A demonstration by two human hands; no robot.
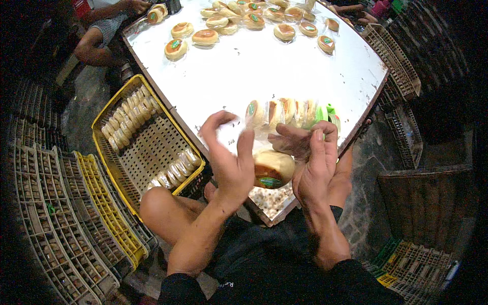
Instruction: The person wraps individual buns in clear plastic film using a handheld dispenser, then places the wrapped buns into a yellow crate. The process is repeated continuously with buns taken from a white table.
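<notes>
A round browned bun [275,167] with a green label, seemingly in clear wrap, is between my hands above the near table corner. My left hand [230,160] is beside it, thumb and fingers apart and slightly blurred. On its other side, my right hand [314,160] has thumb and forefinger close together; a speck of green shows there, but I cannot tell whether it is held. Just beyond stands a row of wrapped buns [284,112] on edge. Right of the row is a bright green object [327,113], partly hidden by my right hand.
More wrapped buns [254,21] lie across the far side of the white table [244,72]. A yellow-rimmed crate [143,148] with rows of wrapped buns stands at left. Stacked crates [61,217] flank it. Other people's arms [103,15] show at the far edge.
</notes>
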